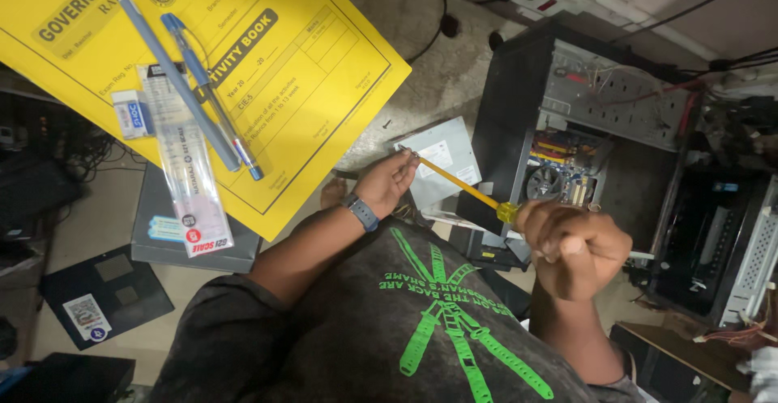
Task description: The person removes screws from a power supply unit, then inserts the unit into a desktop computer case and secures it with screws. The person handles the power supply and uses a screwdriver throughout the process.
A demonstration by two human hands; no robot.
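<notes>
My right hand (pixel 577 245) is closed around the handle of a yellow screwdriver (pixel 466 188), which slants up to the left. My left hand (pixel 387 181), with a grey band on its wrist, pinches the screwdriver's tip. That tip lies against a grey metal drive box (pixel 447 153) on the floor. My dark shirt with a green print (pixel 438 314) fills the bottom of the view.
A yellow booklet (pixel 308 54) at upper left carries two blue pens (pixel 190 62), a white eraser (pixel 132 114) and a clear ruler sleeve (pixel 185 168). An open computer case (pixel 583 119) with cables stands at right. A grey flat box (pixel 162 233) lies on the floor.
</notes>
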